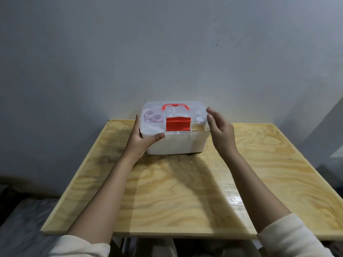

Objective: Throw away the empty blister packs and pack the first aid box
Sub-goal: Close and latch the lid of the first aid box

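A white first aid box [178, 142] stands at the far middle of the wooden table [185, 191]. Its clear lid [154, 125] lies on top, with a red handle [175, 106] and a red front latch [178, 123]. Small bottles with purple caps [154, 117] show through the lid at the left. My left hand [143, 140] grips the box's front left corner, thumb along the lid's front edge. My right hand [219, 130] hovers at the box's right side, fingers apart, fingertips at the lid's right edge. No blister packs are visible.
A grey wall rises straight behind the table. A dark patterned surface [24, 219] lies below the table's left side. Below the table's near edge, chair or frame parts [154, 247] show dimly.
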{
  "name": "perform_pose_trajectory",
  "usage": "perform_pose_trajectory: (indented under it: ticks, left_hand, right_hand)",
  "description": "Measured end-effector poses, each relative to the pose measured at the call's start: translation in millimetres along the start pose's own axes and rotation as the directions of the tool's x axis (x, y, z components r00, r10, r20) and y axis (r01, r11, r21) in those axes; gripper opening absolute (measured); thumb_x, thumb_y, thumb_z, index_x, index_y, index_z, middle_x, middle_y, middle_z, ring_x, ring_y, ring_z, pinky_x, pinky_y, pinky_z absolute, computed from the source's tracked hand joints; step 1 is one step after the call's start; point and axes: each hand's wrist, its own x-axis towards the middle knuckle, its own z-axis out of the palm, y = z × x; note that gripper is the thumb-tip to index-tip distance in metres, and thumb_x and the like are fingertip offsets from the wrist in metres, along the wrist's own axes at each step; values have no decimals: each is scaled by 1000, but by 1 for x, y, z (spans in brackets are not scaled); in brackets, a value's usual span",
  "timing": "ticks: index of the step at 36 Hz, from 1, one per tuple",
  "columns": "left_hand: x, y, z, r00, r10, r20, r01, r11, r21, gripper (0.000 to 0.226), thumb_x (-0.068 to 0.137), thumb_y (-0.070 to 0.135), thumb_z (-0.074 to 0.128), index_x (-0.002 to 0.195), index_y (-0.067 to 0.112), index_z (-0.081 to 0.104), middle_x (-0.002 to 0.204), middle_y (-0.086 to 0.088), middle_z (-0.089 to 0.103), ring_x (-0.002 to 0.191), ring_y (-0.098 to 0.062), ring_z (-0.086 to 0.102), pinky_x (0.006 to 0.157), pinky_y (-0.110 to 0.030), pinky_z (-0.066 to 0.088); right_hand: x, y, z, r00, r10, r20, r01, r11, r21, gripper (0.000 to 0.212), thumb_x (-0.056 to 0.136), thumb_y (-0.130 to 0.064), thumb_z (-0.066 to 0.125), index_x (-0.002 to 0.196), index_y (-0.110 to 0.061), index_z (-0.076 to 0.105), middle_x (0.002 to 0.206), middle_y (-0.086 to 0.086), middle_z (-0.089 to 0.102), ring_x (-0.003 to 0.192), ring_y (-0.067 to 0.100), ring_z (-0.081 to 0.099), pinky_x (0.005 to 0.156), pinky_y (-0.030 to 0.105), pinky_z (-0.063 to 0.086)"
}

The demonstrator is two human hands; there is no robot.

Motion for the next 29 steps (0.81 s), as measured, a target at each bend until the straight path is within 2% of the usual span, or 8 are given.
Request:
perform_pose_trajectory:
  ticks: [2, 5, 8, 14, 17, 21, 25, 29]
  left_hand:
    - [1, -2, -1, 1000, 1, 1, -1, 1000, 8, 113, 51, 62, 85, 145, 25, 35, 138, 4, 56, 125, -10, 55, 96, -26, 52]
    - [2, -5, -3, 1000, 1, 1, -1, 999, 43, 112, 56, 60, 83, 148, 27, 30, 143, 4, 51, 130, -13, 51, 105, -40, 48]
    - [2, -4, -1, 1000, 20, -18, -19, 998, 66, 102, 62, 57, 80, 147, 25, 34, 143, 5, 51, 130, -9, 50, 107, -37, 45]
    - [0, -4, -3, 999, 12, -36, -9, 997, 75, 88, 73, 53, 75, 147, 25, 37, 147, 6, 48, 137, -11, 43, 114, -44, 36]
    - [0, -6, -6, 999, -19, -38, 21, 998, 57, 95, 70, 62, 75, 149, 26, 35, 151, 4, 43, 142, -15, 37, 116, -49, 31]
    - [-2, -2, -5, 999, -22, -41, 24, 999, 47, 95, 71, 62, 74, 149, 24, 35, 152, 4, 43, 142, -13, 37, 117, -47, 30]
    - [-3, -2, -1, 999, -17, -49, 18, 1000, 25, 90, 71, 60, 75, 146, 26, 39, 147, 5, 48, 139, -14, 42, 116, -48, 32]
    - [-3, -2, 1, 998, -14, -61, 14, 1000, 5, 88, 71, 59, 75, 145, 27, 40, 145, 6, 51, 137, -13, 45, 115, -47, 34]
  right_hand:
    - [0, -2, 0, 999, -29, -18, 28, 998, -48, 30, 95, -18, 48, 122, -10, 59, 128, 4, 60, 121, 11, 53, 101, 21, 42]
    - [4, -8, 4, 994, -109, -23, 104, 985, -139, 28, 93, -18, 52, 117, -8, 62, 126, 6, 61, 118, 14, 54, 97, 17, 38]
    - [7, -18, 12, 988, -151, 37, 155, 971, -180, 31, 91, -24, 57, 116, -9, 62, 126, 6, 61, 119, 14, 53, 94, 14, 36]
    - [9, -27, 16, 984, -93, 153, 118, 979, -163, 36, 87, -37, 59, 110, -11, 68, 127, 4, 60, 123, 11, 48, 95, 26, 39]
    - [5, -24, 11, 979, -102, 175, 130, 978, -162, 36, 86, -37, 61, 112, -12, 67, 130, 3, 58, 128, 11, 45, 99, 24, 35]
    - [-3, -15, 7, 964, -132, 230, 179, 964, -196, 44, 82, -35, 67, 121, -17, 60, 137, 0, 52, 139, 11, 31, 108, 24, 27]
    - [-9, -7, 7, 938, -190, 290, 284, 901, -328, 61, 78, -41, 69, 132, -20, 48, 146, -1, 41, 143, 15, 19, 111, 27, 20]
    - [-11, -1, 7, 916, -246, 318, 362, 848, -388, 74, 74, -45, 71, 136, -18, 42, 148, 1, 38, 143, 20, 17, 114, 33, 21]
